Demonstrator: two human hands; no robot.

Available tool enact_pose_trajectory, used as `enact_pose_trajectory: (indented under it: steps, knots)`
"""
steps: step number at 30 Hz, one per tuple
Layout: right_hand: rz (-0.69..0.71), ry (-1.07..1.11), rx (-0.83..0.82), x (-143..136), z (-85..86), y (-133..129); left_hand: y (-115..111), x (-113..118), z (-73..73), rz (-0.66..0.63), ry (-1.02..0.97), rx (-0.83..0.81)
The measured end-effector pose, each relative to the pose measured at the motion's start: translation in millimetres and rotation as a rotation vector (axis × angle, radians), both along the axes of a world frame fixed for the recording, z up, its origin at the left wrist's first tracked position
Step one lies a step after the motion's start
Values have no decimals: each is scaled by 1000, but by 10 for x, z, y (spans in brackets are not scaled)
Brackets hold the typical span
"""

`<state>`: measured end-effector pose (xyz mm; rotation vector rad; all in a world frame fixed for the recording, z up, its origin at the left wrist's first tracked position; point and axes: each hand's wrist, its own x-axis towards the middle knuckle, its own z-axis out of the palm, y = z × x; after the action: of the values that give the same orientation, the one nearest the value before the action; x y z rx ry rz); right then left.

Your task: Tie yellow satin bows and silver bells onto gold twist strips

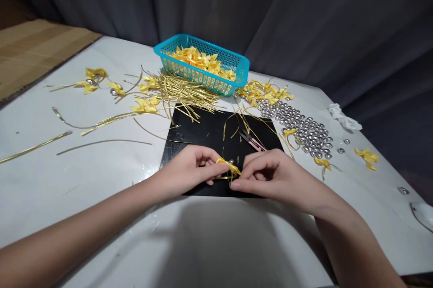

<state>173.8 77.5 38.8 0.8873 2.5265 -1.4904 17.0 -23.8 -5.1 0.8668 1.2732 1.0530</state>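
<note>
Above a black mat, my left hand pinches the left end of a small yellow ribbon flower. A small silver bead shows at the flower's upper side. Thin gold cord hangs around and below the flower. My right hand is closed at the flower's right end, its thumb and forefinger at the gold cord; the exact grip is too small to make out. Pink-handled scissors lie on the mat just behind my right hand, blades pointing away to the left.
A blue basket of yellow ribbon flowers stands at the back. Before it lies a pile of gold cords. Many silver beads spread to the right. Loose flowers and cords are on the left. Cardboard covers the far left.
</note>
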Motion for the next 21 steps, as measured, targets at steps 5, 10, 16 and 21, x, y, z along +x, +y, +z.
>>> enact_pose_trajectory:
  steps: [5,10,16,21]
  knots:
    - [-103,18,-56,-42,-81,-47,13,-10,-32,111,-62,18]
    - [-291,91,-205,-88,-117,-76,21,-1,-43,175,-44,11]
    - [-365,117,-292,-46,-87,-29,25,-4,-62,216,-19,41]
    - [-456,214,-357,-1,-28,32,16,-4,-36,228,-35,33]
